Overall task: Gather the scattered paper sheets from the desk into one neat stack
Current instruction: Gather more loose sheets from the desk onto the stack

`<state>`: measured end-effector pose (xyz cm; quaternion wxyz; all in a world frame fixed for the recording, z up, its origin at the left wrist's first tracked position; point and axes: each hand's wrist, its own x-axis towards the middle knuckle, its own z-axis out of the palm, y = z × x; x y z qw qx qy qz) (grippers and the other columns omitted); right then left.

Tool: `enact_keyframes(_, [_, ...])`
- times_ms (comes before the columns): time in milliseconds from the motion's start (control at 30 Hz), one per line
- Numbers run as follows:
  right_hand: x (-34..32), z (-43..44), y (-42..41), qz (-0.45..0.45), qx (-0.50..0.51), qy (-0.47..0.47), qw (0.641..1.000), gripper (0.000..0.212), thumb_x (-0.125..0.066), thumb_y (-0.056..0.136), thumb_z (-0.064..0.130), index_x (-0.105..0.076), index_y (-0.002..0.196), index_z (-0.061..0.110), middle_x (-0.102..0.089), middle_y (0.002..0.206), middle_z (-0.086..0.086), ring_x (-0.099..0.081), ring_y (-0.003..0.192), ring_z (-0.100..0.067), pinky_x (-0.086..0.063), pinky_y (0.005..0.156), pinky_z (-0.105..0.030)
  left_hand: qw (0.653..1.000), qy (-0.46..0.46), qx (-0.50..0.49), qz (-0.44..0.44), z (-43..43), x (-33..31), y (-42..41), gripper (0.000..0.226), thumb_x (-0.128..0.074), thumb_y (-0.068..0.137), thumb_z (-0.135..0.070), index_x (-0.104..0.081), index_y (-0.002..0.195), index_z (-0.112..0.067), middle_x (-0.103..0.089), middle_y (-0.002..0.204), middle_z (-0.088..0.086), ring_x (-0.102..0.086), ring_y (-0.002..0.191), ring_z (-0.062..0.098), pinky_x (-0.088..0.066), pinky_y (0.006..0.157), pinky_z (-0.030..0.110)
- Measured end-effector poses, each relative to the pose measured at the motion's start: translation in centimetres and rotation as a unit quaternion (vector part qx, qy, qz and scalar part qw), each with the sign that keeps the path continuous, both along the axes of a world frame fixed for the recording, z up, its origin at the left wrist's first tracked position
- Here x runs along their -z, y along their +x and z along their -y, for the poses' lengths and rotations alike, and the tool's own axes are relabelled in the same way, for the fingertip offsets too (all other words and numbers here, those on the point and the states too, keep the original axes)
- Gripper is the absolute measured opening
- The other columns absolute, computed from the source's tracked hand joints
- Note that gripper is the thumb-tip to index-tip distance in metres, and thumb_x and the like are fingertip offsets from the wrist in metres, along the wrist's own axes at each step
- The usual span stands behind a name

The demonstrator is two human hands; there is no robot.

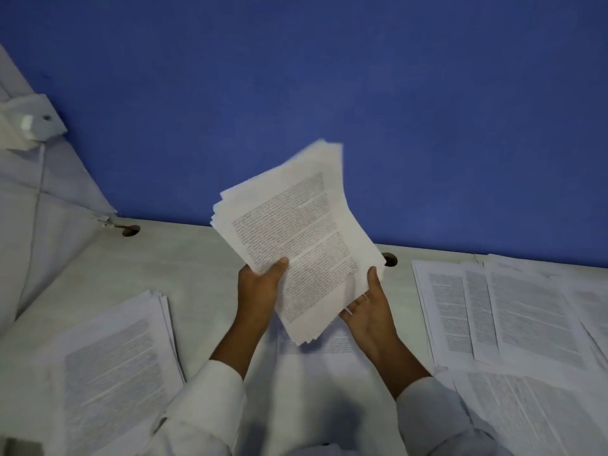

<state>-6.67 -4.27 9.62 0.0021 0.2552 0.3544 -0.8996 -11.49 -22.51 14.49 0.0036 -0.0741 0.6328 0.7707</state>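
Holding a ragged bundle of sheets (296,245) above the desk (184,258), your left hand (260,291) and right hand (371,311) pinch its lower corners; next, probably square its edges.

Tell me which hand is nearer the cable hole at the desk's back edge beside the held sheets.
Right. The right hand sits just below-left of the cable hole; the left hand grips the held sheets farther left.

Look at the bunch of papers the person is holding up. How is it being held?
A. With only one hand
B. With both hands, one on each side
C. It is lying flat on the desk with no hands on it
B: the left hand grips the bottom left of the bunch of papers and the right hand supports its lower right edge, lifted above the desk.
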Motion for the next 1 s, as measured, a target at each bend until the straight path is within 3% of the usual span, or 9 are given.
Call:
enact_keyframes(133, [0.5, -1.9, 0.8, 0.0, 0.006, 0.108, 0.994, 0.067, -0.077, 0.072, 0.05, -0.061, 0.127, 0.015, -0.068, 0.121, -0.013, -0.064, 0.112, -0.034, -0.051, 0.096, -0.053, 0.997, 0.046, 0.034, 0.049, 2.8, 0.6, -0.7, 0.035, -0.071, 0.083, -0.001, -0.066, 0.118, -0.006, -0.072, 0.112, 0.009, -0.069, 0.103, 0.028, -0.055, 0.087, 0.038])
enact_keyframes(200, [0.7, -3.3, 1.2, -0.025, -0.056, 0.149, 0.987, 0.068, -0.075, 0.075, 0.051, -0.06, 0.126, 0.008, -0.065, 0.122, -0.017, -0.062, 0.113, -0.035, -0.047, 0.1, -0.05, 0.991, 0.07, 0.082, 0.074, 4.5, 0.6, -0.7, 0.035, -0.071, 0.081, 0.002, -0.068, 0.115, -0.007, -0.073, 0.111, 0.009, -0.07, 0.1, 0.027, -0.057, 0.082, 0.036])
enact_keyframes(300, [-0.2, -4.5, 1.7, -0.039, -0.173, 0.103, 0.979, 0.077, -0.081, 0.072, 0.045, -0.056, 0.132, 0.005, -0.058, 0.134, -0.021, -0.057, 0.12, -0.038, -0.04, 0.107, -0.053, 0.981, 0.061, 0.147, 0.109, 6.6, 0.8, 0.4, 0.029, -0.063, 0.085, 0.004, -0.068, 0.112, -0.007, -0.074, 0.106, 0.006, -0.069, 0.099, 0.025, -0.057, 0.073, 0.025])
enact_keyframes(433, [-1.6, -0.8, 2.8, -0.021, -0.263, 0.076, 0.962, 0.047, -0.065, 0.088, 0.026, -0.059, 0.131, 0.008, -0.062, 0.13, -0.018, -0.065, 0.111, -0.033, -0.056, 0.09, -0.042, 0.963, 0.08, 0.187, 0.177, 7.1, 2.2, 2.6, 0.025, -0.06, 0.09, -0.007, -0.068, 0.113, -0.004, -0.074, 0.107, 0.009, -0.069, 0.097, 0.025, -0.057, 0.071, 0.024])
enact_keyframes(533, [-1.1, 2.1, 3.2, 0.014, -0.247, 0.138, 0.959, 0.047, -0.06, 0.088, 0.03, -0.059, 0.131, 0.012, -0.067, 0.124, -0.011, -0.065, 0.112, -0.03, -0.055, 0.087, -0.036, 0.952, 0.126, 0.146, 0.236, 6.8, 3.2, 4.0, 0.026, -0.061, 0.089, -0.024, -0.07, 0.108, -0.009, -0.074, 0.1, 0.005, -0.069, 0.091, 0.02, -0.055, 0.073, 0.025])
enact_keyframes(700, [0.5, 3.4, 3.8, 0.059, -0.213, 0.033, 0.975, 0.042, -0.061, 0.092, 0.037, -0.062, 0.131, 0.02, -0.064, 0.129, -0.015, -0.06, 0.117, -0.039, -0.047, 0.1, -0.051, 0.923, 0.267, 0.105, 0.257, 10.3, 4.0, 5.1, 0.037, -0.055, 0.095, -0.027, -0.065, 0.126, -0.009, -0.068, 0.118, 0.012, -0.067, 0.099, 0.028, -0.053, 0.088, 0.037])
enact_keyframes(767, [1.3, 4.2, 3.9, 0.049, -0.227, 0.052, 0.971, 0.036, -0.058, 0.095, 0.036, -0.064, 0.127, 0.023, -0.065, 0.128, -0.013, -0.061, 0.116, -0.037, -0.044, 0.103, -0.053, 0.923, 0.238, 0.135, 0.271, 11.2, 4.2, 5.9, 0.033, -0.052, 0.097, -0.025, -0.068, 0.119, -0.008, -0.07, 0.117, 0.014, -0.068, 0.099, 0.029, -0.053, 0.088, 0.038])
enact_keyframes(900, [2.4, 7.4, 4.0, 0.024, -0.244, 0.208, 0.947, 0.043, -0.062, 0.09, 0.036, -0.062, 0.129, 0.016, -0.066, 0.127, -0.007, -0.064, 0.114, -0.027, -0.047, 0.101, -0.044, 0.939, 0.122, 0.167, 0.275, 12.4, 5.2, 8.0, 0.025, -0.055, 0.097, -0.02, -0.073, 0.107, -0.007, -0.074, 0.108, 0.011, -0.072, 0.093, 0.023, -0.057, 0.07, 0.024])
enact_keyframes(1000, [3.0, 9.3, 3.3, 0.046, -0.242, 0.26, 0.934, 0.036, -0.066, 0.091, 0.035, -0.066, 0.123, 0.018, -0.072, 0.116, -0.002, -0.069, 0.106, -0.023, -0.052, 0.097, -0.041, 0.956, 0.069, 0.118, 0.26, 14.6, 6.7, 8.5, 0.026, -0.062, 0.092, -0.013, -0.069, 0.116, -0.005, -0.071, 0.114, 0.014, -0.07, 0.101, 0.028, -0.057, 0.08, 0.031])
